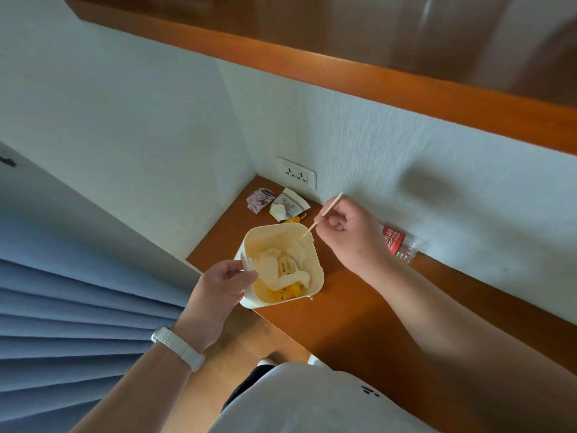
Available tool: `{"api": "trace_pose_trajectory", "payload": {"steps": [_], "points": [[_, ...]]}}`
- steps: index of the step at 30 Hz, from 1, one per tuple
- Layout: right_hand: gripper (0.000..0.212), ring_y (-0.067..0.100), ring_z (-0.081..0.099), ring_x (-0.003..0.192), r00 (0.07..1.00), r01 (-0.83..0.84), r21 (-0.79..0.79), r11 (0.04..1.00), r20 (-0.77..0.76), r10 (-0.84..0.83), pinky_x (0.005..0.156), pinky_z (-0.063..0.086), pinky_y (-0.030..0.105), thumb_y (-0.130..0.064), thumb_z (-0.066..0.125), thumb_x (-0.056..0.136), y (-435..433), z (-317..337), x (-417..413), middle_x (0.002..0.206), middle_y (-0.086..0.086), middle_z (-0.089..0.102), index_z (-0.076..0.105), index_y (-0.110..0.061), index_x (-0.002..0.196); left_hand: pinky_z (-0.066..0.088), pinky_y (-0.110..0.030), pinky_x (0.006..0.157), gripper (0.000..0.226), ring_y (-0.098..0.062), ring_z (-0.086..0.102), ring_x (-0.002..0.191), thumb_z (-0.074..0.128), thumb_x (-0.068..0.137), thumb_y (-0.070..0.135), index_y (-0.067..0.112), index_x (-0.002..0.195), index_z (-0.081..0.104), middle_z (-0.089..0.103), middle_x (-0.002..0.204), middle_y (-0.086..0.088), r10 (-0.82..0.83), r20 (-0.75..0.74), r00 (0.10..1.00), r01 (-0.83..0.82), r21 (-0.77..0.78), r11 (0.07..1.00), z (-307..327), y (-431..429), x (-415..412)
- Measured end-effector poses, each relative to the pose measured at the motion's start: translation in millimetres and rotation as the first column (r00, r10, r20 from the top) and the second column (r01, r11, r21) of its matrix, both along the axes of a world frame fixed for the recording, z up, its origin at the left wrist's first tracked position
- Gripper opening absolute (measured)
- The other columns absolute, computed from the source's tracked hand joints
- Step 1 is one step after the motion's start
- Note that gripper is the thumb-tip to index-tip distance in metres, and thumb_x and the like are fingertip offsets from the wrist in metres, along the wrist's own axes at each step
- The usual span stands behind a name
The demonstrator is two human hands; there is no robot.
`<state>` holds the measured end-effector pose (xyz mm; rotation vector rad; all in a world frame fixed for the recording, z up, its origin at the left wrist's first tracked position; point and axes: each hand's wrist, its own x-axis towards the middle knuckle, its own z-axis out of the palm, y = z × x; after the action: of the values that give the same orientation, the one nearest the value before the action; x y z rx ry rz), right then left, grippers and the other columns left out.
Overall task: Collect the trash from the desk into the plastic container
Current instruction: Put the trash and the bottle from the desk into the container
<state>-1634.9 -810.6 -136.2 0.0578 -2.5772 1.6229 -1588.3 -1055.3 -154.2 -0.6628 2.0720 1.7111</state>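
Fingers of the right hand (349, 232): pinch a thin wooden stick (332, 203), its lower tip over the container's far rim.
Fingers of the left hand (223, 287): curled round the container's near-left rim.
Container (318, 264): stands at the bench (359, 310) edge and holds crumpled tissue (271, 265) and yellow wrappers (290, 292).
Left on bench: pink wrapper (260, 200) and crumpled paper packet (288, 206) in the corner; bottle (399, 243) lying by the wall behind the right hand.

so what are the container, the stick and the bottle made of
Container: looks like cream plastic, with smooth matte walls and rounded moulded corners.
Stick: thin, straight and pale tan, likely wood or bamboo.
Bottle: clear, ribbed and see-through, so probably thin plastic; its red label looks like printed film.
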Motion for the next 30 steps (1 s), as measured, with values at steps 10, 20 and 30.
{"api": "trace_pose_trajectory", "payload": {"steps": [10, 20, 30], "points": [[0.008, 0.003, 0.059, 0.079, 0.991, -0.128, 0.245, 0.961, 0.06, 0.117, 0.069, 0.052, 0.021, -0.02, 0.065, 0.091, -22, -42, -18, 0.092, -0.01, 0.062, 0.066, -0.017, 0.098, 0.058, -0.026, 0.081, 0.015, -0.029, 0.073, 0.102, 0.072, 0.093, 0.017, 0.014, 0.107, 0.07, 0.077, 0.105, -0.013, 0.052, 0.017, 0.998, -0.053, 0.008, 0.999, 2, -1, 6], [0.022, 0.003, 0.057, 0.086, 0.971, -0.216, 0.204, 0.955, 0.145, 0.188, 0.075, 0.052, 0.027, -0.035, 0.068, 0.088, -15, -63, -23, 0.091, -0.014, 0.061, 0.063, -0.025, 0.107, 0.054, -0.031, 0.086, 0.019, -0.026, 0.07, 0.109, 0.071, 0.094, 0.019, 0.012, 0.112, 0.07, 0.075, 0.112, -0.011, 0.122, 0.076, 0.99, -0.124, 0.028, 0.992, -5, -7, 5], [0.036, 0.008, 0.058, 0.087, 0.908, -0.367, 0.426, 0.827, 0.359, 0.217, 0.072, 0.047, 0.022, -0.045, 0.055, 0.094, 17, -120, -15, 0.102, -0.008, 0.059, 0.059, -0.02, 0.119, 0.052, -0.025, 0.074, 0.023, -0.026, 0.067, 0.108, 0.069, 0.096, 0.02, 0.011, 0.116, 0.068, 0.073, 0.113, -0.012, 0.179, 0.096, 0.979, -0.178, -0.021, 0.984, -2, -20, 3]]}}
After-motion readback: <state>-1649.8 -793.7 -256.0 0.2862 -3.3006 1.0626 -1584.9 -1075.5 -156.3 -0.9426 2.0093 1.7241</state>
